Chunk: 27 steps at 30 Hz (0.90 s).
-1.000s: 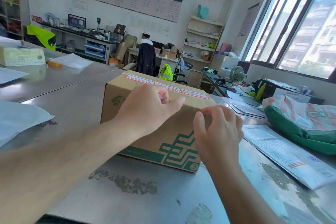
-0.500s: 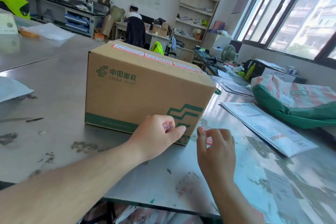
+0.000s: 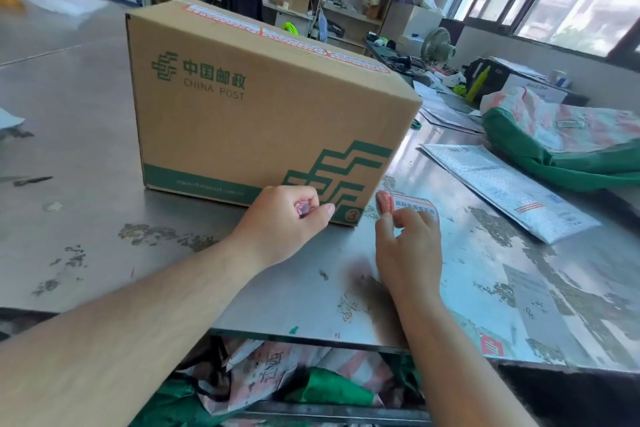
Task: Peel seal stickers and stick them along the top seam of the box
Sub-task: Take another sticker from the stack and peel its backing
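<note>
Box [image 3: 242,121] on table [image 3: 86,149], left hand [image 3: 284,222] clutching scrap [image 3: 303,209], right hand [image 3: 408,246] pinching sticker [image 3: 415,202] (mailer [image 3: 502,191] beside)

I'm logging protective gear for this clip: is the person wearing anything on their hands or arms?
No. The left hand and right hand are bare: no gloves, rings or watch. Both forearms are uncovered too, with no sleeve in view.

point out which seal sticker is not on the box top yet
The sticker pinched by the right hand, low beside the box's near corner; the stuck stickers lie in a row along the top seam.
</note>
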{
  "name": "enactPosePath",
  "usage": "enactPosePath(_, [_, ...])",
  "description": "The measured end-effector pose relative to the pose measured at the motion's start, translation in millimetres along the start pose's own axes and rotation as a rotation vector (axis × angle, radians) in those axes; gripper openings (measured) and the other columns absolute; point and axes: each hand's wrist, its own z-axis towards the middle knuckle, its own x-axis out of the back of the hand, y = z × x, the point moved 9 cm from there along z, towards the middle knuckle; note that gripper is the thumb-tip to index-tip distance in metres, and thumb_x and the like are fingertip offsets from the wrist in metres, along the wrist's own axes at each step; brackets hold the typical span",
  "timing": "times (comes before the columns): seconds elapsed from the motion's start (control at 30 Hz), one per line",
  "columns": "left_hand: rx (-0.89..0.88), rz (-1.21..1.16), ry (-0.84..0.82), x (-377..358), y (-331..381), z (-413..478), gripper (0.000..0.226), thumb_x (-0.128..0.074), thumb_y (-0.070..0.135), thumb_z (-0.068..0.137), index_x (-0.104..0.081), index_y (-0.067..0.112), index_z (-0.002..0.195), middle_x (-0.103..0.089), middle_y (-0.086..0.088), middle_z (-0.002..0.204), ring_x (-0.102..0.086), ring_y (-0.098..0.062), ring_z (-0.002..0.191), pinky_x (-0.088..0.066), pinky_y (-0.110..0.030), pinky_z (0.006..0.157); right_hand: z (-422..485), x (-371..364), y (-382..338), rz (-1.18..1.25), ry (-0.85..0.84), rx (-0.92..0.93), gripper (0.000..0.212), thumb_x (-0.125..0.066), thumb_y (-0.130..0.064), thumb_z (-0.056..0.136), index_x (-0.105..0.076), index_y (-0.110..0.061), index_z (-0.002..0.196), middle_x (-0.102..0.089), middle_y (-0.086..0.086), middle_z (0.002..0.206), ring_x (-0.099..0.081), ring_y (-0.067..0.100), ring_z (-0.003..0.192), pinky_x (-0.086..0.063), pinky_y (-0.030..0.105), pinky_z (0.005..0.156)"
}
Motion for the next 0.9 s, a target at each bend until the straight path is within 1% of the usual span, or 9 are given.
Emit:
enactPosePath(0.13, [0.020, -0.010, -0.011, 1, -1, 0, 0.044, -0.065, 0.030, 0.090, -0.039, 0.014, 0.057, -0.029, 0.007, 0.048, -0.025, -0.012, 0.048, -0.023, -0.024, 0.047, 0, -4, -12, -0.092, -0.081, 0.027, 0.019, -0.052, -0.028, 0.093, -0.067, -0.017, 0.096, -0.059, 0.004, 0.118, -0.044, 0.026, 0.120, -0.038, 0.033, 0.094])
enactPosePath(0.2, [0.029, -0.011, -0.014, 1, -2, 0, 0.044, -0.064, 0.030, 0.089, -0.039, 0.014, 0.057, -0.029, 0.007, 0.048, -0.025, -0.012, 0.048, -0.023, -0.024, 0.047, -1, -7, -16, -0.070, -0.073, 0.028, 0.019, -0.050, -0.028, 0.093, -0.065, -0.016, 0.090, -0.061, 0.004, 0.115, -0.048, 0.026, 0.115, -0.038, 0.031, 0.087])
enactPosePath(0.27, [0.040, -0.012, -0.019, 1, -3, 0, 0.043, -0.064, 0.030, 0.089, -0.040, 0.012, 0.058, -0.029, 0.007, 0.047, -0.025, -0.012, 0.046, -0.023, -0.024, 0.046, -3, -5, -12, -0.030, -0.020, -0.005, 0.020, -0.050, -0.025, 0.092, -0.056, -0.017, 0.074, -0.064, 0.005, 0.101, -0.051, 0.025, 0.097, -0.032, 0.029, 0.072])
enactPosePath(0.33, [0.053, -0.019, -0.023, 1, -4, -1, 0.043, -0.064, 0.031, 0.090, -0.041, 0.011, 0.059, -0.029, 0.007, 0.045, -0.025, -0.011, 0.043, -0.023, -0.024, 0.044, -3, 1, -6, 0.025, 0.022, -0.058, 0.027, -0.050, -0.023, 0.092, -0.049, -0.018, 0.065, -0.059, 0.004, 0.077, -0.048, 0.023, 0.075, -0.027, 0.032, 0.059])
enactPosePath(0.43, [0.065, -0.027, -0.037, 0, -4, -1, 0.043, -0.063, 0.032, 0.090, -0.042, 0.009, 0.061, -0.029, 0.008, 0.045, -0.025, -0.011, 0.042, -0.024, -0.023, 0.042, -3, 4, 2, 0.087, -0.003, -0.138, 0.033, -0.050, -0.020, 0.093, -0.045, -0.016, 0.061, -0.049, 0.000, 0.062, -0.043, 0.016, 0.059, -0.030, 0.029, 0.050])
enactPosePath(0.53, [0.052, -0.014, -0.038, 0, -5, 0, 0.043, -0.063, 0.031, 0.091, -0.042, 0.008, 0.061, -0.028, 0.008, 0.045, -0.024, -0.010, 0.043, -0.023, -0.023, 0.044, -5, 4, 3, 0.097, -0.021, -0.158, 0.031, -0.049, -0.019, 0.091, -0.044, -0.015, 0.061, -0.048, 0.000, 0.060, -0.041, 0.016, 0.057, -0.031, 0.031, 0.051])
enactPosePath(0.7, [0.049, 0.002, -0.041, -1, -4, -1, 0.042, -0.062, 0.032, 0.091, -0.044, 0.008, 0.063, -0.030, 0.008, 0.044, -0.027, -0.011, 0.042, -0.027, -0.027, 0.047, -5, 3, 2, 0.087, -0.027, -0.143, 0.034, -0.048, -0.020, 0.090, -0.039, -0.016, 0.057, -0.043, -0.001, 0.056, -0.040, 0.017, 0.055, -0.025, 0.033, 0.049])
enactPosePath(0.83, [0.067, 0.009, -0.051, -2, -5, -1, 0.042, -0.062, 0.032, 0.091, -0.043, 0.009, 0.062, -0.030, 0.008, 0.043, -0.027, -0.011, 0.041, -0.026, -0.026, 0.046, -1, -6, -4, 0.037, -0.158, -0.105, 0.028, -0.049, -0.021, 0.089, -0.046, -0.014, 0.061, -0.049, -0.001, 0.056, -0.048, 0.019, 0.057, -0.031, 0.031, 0.050])
enactPosePath(0.9, [0.063, 0.017, -0.052, -3, -5, 0, 0.042, -0.062, 0.032, 0.091, -0.043, 0.010, 0.061, -0.030, 0.008, 0.043, -0.027, -0.011, 0.042, -0.026, -0.026, 0.047, 5, -5, -3, 0.013, -0.208, -0.102, 0.029, -0.051, -0.021, 0.089, -0.046, -0.014, 0.061, -0.047, -0.002, 0.055, -0.046, 0.017, 0.057, -0.032, 0.031, 0.051])
